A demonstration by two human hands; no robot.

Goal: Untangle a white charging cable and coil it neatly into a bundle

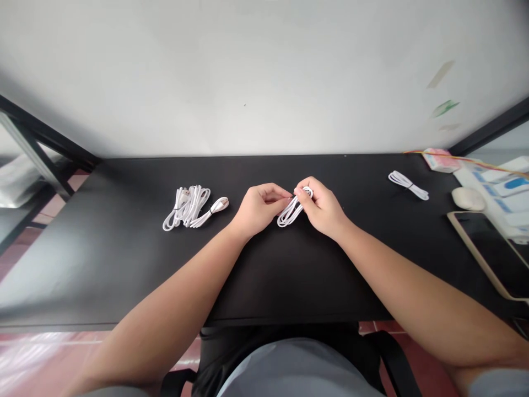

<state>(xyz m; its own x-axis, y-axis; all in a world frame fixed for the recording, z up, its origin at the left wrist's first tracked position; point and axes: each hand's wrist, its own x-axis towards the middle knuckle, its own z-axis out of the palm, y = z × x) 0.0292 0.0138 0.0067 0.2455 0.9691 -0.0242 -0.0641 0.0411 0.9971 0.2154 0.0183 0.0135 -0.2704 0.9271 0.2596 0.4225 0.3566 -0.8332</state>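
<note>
A white cable (pixel 290 214), folded into a long coil, is held just above the black table between my two hands. My right hand (pixel 320 207) is closed round its upper right end, thumb on top of the loops. From the other side my left hand (pixel 264 207) pinches with thumb and fingertips at the cable's left edge; the exact spot between those fingertips is too small to make out. To the left lies a group of white cable bundles (pixel 192 205), folded and tied with dark ties. Another tied white cable bundle (pixel 409 184) rests apart at the right.
The black table (pixel 124 264) meets a white wall (pixel 248 77) at the back. On the right are a phone (pixel 491 253), a white rounded case (pixel 468 199), a pink-and-white box (pixel 441 160), white-and-blue packages (pixel 508 187) and a thin red-yellow wire. Chair armrests flank my lap.
</note>
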